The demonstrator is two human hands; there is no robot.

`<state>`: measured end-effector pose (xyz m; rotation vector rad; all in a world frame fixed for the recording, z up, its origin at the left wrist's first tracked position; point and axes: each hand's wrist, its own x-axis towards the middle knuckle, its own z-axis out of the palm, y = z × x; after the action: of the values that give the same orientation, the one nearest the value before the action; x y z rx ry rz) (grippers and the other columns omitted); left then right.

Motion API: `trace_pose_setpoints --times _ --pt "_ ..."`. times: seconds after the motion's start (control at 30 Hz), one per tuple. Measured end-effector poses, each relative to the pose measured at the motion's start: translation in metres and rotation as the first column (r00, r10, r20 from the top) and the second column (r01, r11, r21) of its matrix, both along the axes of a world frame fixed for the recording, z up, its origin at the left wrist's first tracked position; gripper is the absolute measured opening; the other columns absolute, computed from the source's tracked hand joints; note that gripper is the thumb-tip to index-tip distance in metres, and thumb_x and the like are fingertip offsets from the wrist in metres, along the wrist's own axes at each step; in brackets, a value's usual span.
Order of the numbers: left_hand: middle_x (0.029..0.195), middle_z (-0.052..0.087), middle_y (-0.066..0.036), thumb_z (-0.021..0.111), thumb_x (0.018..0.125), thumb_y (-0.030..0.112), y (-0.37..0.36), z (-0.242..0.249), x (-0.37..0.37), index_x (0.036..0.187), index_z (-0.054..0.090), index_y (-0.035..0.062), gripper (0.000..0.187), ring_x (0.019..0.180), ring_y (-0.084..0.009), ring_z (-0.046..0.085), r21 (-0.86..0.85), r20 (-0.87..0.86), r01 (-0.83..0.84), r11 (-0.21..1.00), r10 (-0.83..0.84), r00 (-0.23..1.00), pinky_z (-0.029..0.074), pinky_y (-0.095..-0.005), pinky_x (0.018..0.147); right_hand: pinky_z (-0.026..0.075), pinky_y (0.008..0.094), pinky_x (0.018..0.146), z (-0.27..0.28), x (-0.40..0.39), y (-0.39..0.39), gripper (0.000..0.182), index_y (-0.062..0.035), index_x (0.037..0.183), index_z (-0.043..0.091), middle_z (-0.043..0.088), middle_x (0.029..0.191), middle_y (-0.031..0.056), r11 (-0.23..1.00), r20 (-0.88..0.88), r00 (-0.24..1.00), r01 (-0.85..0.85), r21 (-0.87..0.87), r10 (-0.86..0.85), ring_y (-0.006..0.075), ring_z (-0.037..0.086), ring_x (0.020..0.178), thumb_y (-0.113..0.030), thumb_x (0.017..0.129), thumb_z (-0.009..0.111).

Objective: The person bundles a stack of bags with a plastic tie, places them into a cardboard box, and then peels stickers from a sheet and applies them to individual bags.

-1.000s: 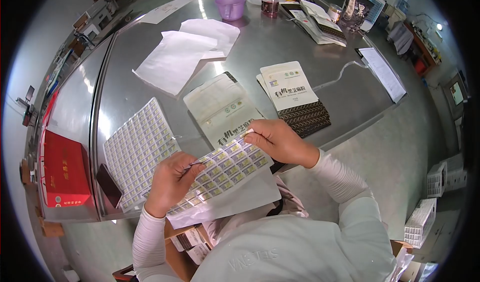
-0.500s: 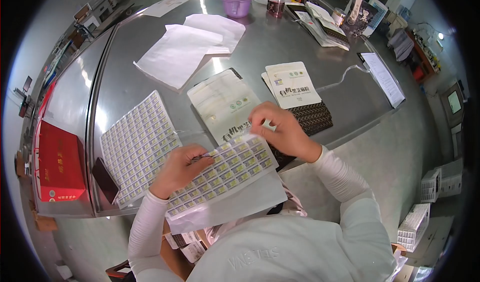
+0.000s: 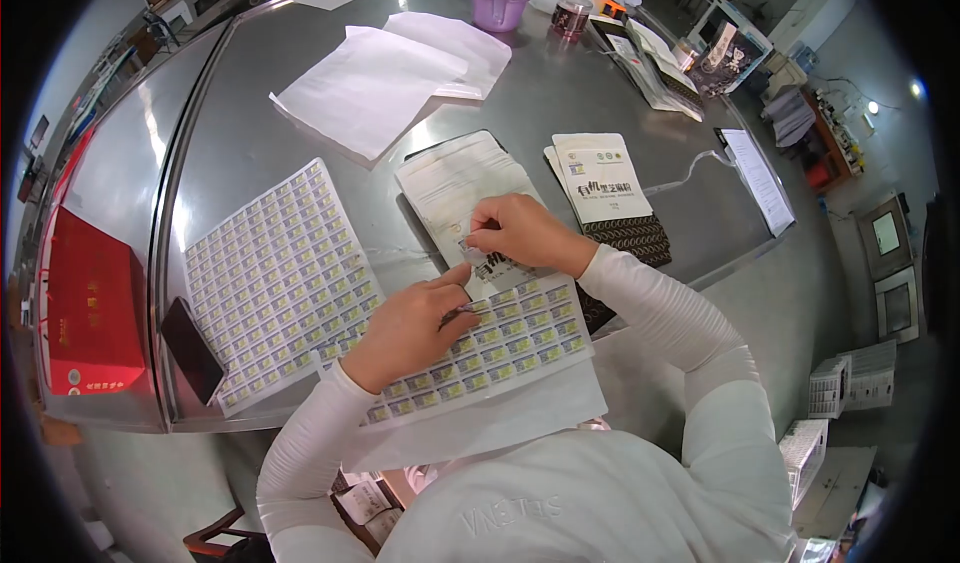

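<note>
My right hand point(image 3: 525, 233) is closed in a pinch over the front of a cream pouch point(image 3: 465, 168), with a small sticker point(image 3: 468, 251) at its fingertips. The pouch lies on top of a stack and has dark printed characters. My left hand point(image 3: 415, 325) rests on a sticker sheet point(image 3: 500, 341) printed with rows of small yellow and purple labels. Its fingers are closed around a slim dark tool point(image 3: 458, 313), while the index fingertip reaches the pouch's lower left side. The sheet overlaps the pouch's lower end and extends past the table edge towards my lap.
Another sticker sheet point(image 3: 275, 273) lies left, beside a dark phone point(image 3: 193, 351) and a red bag point(image 3: 95, 308). More pouches point(image 3: 605, 183) are at right, near a clipboard point(image 3: 757, 178). White papers point(image 3: 365, 88), a purple cup point(image 3: 499, 5) and a jar point(image 3: 571, 15) sit farther back.
My right hand has moved from the sticker sheet's upper edge onto the pouch, carrying a small sticker. My left hand has shifted right and its index finger now stretches to the pouch.
</note>
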<state>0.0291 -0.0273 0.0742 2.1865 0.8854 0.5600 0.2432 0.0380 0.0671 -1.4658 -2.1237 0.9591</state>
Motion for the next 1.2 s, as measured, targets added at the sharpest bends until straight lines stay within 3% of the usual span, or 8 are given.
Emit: trace_pose_setpoints --times 0.4,0.5,0.6,0.7,0.8,0.9,1.03,1.2 --pt "0.13 0.055 -0.017 0.065 0.084 0.018 0.006 -0.006 -0.004 0.081 0.062 0.001 0.018 0.078 -0.0356 0.065 -0.046 -0.018 0.027 0.999 -0.028 0.999 0.052 -0.0392 0.071 0.049 0.0298 0.061 0.004 -0.01 0.002 0.017 -0.0005 0.083 0.067 0.068 0.074 0.0087 0.997 0.11 0.993 0.057 -0.057 -0.05 0.0156 0.062 0.065 -0.016 0.08 0.071" --pt "0.13 0.055 -0.017 0.065 0.084 0.018 0.008 -0.006 -0.005 0.081 0.062 0.0001 0.018 0.079 -0.0359 0.065 -0.031 -0.018 0.043 0.999 -0.043 0.999 0.052 -0.0391 0.071 0.049 0.0362 0.065 0.005 -0.012 0.002 0.021 -0.0011 0.077 0.065 0.067 0.075 0.0132 0.994 0.105 0.992 0.077 -0.074 -0.069 0.0262 0.065 0.07 -0.022 0.077 0.071" --pt "0.131 0.055 -0.017 0.065 0.084 0.018 0.009 -0.005 -0.004 0.081 0.062 -0.0005 0.019 0.079 -0.0364 0.065 -0.063 -0.054 0.034 0.997 -0.037 0.998 0.052 -0.0393 0.07 0.049 0.0343 0.063 0.001 -0.017 -0.003 0.021 -0.0006 0.081 0.063 0.066 0.073 0.0101 0.997 0.18 0.981 0.058 0.056 -0.068 0.0237 0.063 0.067 -0.02 0.079 0.071" --pt "0.13 0.056 -0.017 0.065 0.084 0.017 0.01 -0.006 -0.003 0.08 0.061 -0.0014 0.02 0.079 -0.0373 0.064 -0.075 -0.063 0.043 0.996 -0.048 0.997 0.052 -0.0403 0.07 0.048 0.0387 0.066 -0.003 -0.024 -0.006 0.03 -0.0015 0.094 0.059 0.064 0.074 0.0116 0.994 0.248 0.964 0.074 0.085 -0.093 0.0293 0.063 0.072 -0.024 0.078 0.072" --pt "0.13 0.055 -0.016 0.066 0.083 0.017 0.009 -0.008 -0.003 0.079 0.061 -0.001 0.019 0.077 -0.0366 0.064 -0.06 -0.053 0.026 0.998 -0.029 0.998 0.051 -0.0402 0.071 0.048 0.0398 0.077 0.024 -0.024 -0.01 0.051 -0.0015 0.112 0.052 0.062 0.093 0.0167 0.978 0.363 0.912 0.209 -0.013 -0.191 0.0315 0.062 0.088 -0.029 0.076 0.075" --pt "0.134 0.052 -0.018 0.067 0.083 0.017 0.01 -0.015 -0.004 0.078 0.061 0.0 0.019 0.077 -0.0346 0.064 0.1 0.014 0.053 0.994 -0.054 0.998 0.051 -0.0387 0.071 0.046 0.039 0.088 0.009 0.005 -0.011 0.071 0.0004 0.126 0.042 0.053 0.113 0.0222 0.917 0.294 0.889 0.263 0.301 -0.351 0.0346 0.054 0.106 -0.034 0.074 0.076" --pt "0.139 0.046 -0.021 0.067 0.082 0.017 0.011 -0.015 -0.001 0.077 0.061 0.0015 0.018 0.077 -0.0333 0.064 0.086 -0.004 0.049 0.995 -0.048 0.999 0.051 -0.0374 0.072 0.043 0.0387 0.096 0.011 0.027 -0.012 0.077 0.001 0.134 0.041 0.045 0.123 0.0214 0.913 0.415 0.813 0.374 0.163 -0.407 0.0362 0.047 0.116 -0.032 0.075 0.077" --pt "0.141 0.044 -0.022 0.067 0.082 0.018 0.01 -0.007 -0.002 0.076 0.061 0.0019 0.018 0.078 -0.0337 0.065 -0.04 -0.042 0.052 0.998 -0.054 0.998 0.052 -0.0368 0.073 0.044 0.0405 0.093 -0.005 0.03 -0.021 0.06 -0.0012 0.123 0.051 0.047 0.122 0.0183 0.867 0.282 0.862 0.29 0.404 -0.42 0.0335 0.047 0.116 -0.03 0.076 0.075"
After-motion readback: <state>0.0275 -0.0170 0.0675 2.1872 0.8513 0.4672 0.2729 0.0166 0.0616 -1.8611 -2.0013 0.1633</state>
